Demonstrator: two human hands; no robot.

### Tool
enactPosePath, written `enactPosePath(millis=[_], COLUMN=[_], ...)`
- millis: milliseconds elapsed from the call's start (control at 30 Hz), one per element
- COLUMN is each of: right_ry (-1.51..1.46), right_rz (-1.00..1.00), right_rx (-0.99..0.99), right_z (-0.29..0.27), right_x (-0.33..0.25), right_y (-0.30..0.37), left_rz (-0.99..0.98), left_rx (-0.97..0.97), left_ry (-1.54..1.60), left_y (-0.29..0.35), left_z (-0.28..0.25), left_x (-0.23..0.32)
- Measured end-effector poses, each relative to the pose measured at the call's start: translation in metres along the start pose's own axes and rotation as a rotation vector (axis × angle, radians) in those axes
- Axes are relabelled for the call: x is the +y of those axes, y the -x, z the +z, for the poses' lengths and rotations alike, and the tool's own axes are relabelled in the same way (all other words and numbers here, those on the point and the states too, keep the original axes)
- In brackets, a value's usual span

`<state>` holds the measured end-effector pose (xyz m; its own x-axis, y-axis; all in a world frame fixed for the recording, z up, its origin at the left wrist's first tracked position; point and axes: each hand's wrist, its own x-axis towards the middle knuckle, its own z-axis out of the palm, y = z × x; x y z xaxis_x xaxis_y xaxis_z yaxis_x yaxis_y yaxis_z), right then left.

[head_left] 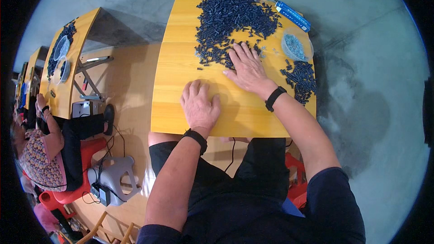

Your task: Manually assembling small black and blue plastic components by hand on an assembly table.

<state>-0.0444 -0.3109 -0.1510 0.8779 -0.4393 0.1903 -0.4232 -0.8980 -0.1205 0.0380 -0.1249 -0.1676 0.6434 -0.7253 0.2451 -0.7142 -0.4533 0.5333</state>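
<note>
My left hand [199,105] rests palm down on the yellow wooden table [181,31], its fingers curved and a little apart. My right hand [247,67] lies with fingers stretched at the near edge of a big heap of small dark cylindrical pieces [226,11], and its fingertips touch some of them. Whether a piece is under those fingers is hidden. A few small pale bits [264,48] lie just beyond the right hand. Right of it, a smaller pile of the dark pieces [300,80] sits by the table's right edge.
A clear round tub [294,46] of small light-blue pieces stands at the table's right. Behind it lies a blue box [293,16] with a cable. To the left, a person [45,153] sits at another table [81,31]. A grey stool [118,178] stands between.
</note>
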Motion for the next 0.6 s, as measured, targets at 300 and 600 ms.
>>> enactPosePath(millis=[300, 600], right_ry=[-0.001, -0.070], right_rz=[-0.071, 0.032], right_rx=[-0.030, 0.044], right_z=[-0.006, -0.014], right_x=[0.000, 0.011], right_y=[0.003, 0.033], left_rz=[0.008, 0.016], left_rx=[0.016, 0.024], left_ry=[-0.003, 0.003], left_y=[-0.001, 0.000], left_z=[-0.001, 0.001], left_x=[0.000, 0.000])
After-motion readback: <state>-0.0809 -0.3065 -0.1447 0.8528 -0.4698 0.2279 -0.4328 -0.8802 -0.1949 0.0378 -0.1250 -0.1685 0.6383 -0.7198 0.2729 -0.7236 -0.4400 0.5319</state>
